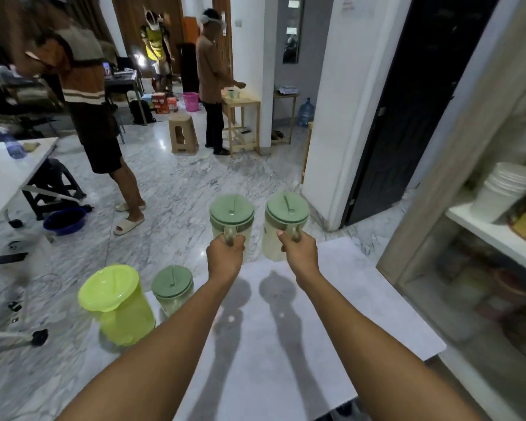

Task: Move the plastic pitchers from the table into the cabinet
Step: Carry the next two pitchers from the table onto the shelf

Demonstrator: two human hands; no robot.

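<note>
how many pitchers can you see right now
4: one held in the left hand, one in the right hand, a lime pitcher and small green-lidded pitcher on the table.

Your left hand point(225, 253) and right hand point(299, 253) each close around a clear plastic handle. Both held pitchers, the left pitcher point(231, 221) and the right pitcher point(284, 226), look like cloudy, translucent plastic under smooth, matt sage-green lids. The small pitcher point(172, 291) has the same finish. The lime pitcher point(119, 305) is brighter plastic, slightly glossy on its lid. Beneath them your table point(286, 344) is a pale, matt, smooth surface. The floor point(179, 183) is polished veined marble that throws back light. The cabinet point(456, 183) frame looks like matt, pale wood grain.
</note>
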